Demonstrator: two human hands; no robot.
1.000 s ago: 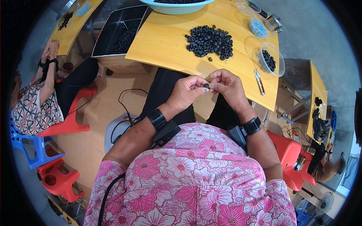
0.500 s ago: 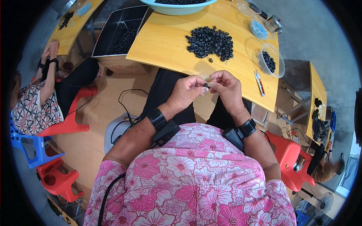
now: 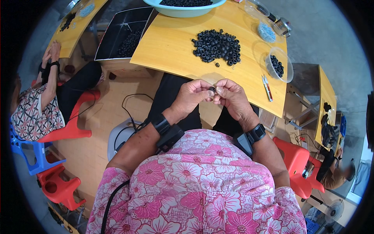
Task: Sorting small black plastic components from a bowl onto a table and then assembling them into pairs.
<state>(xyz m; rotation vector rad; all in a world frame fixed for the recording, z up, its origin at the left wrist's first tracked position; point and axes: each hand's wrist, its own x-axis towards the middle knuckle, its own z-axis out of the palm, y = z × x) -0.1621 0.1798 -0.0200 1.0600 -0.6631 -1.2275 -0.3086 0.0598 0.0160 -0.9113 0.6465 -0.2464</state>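
Note:
Just off the table's near edge, my left hand (image 3: 193, 94) pinches a small round black part (image 3: 212, 89) between thumb and fingers. Close against it, my right hand (image 3: 232, 96) is closed, thumb and fingertips pressed together beside the black part. Whether something smaller sits between the right fingertips is too small to see. Beyond both hands, a heap of small black ring-like parts (image 3: 217, 46) lies on the yellow table (image 3: 167, 43), with one loose black piece (image 3: 217, 64) at its near side.
Red-handled thread snips (image 3: 267, 88) lie at the table's right. Beside them stand a clear bowl of black parts (image 3: 277, 65) and a tub of pale blue bits (image 3: 267, 32). A light blue basin (image 3: 186, 11) sits at the far edge. Other people (image 3: 39, 105) sit at tables left and right.
My hands have come slightly lower and nearer to me. The right fingers have curled in more around the black part, which now shows more plainly at the left thumb tip.

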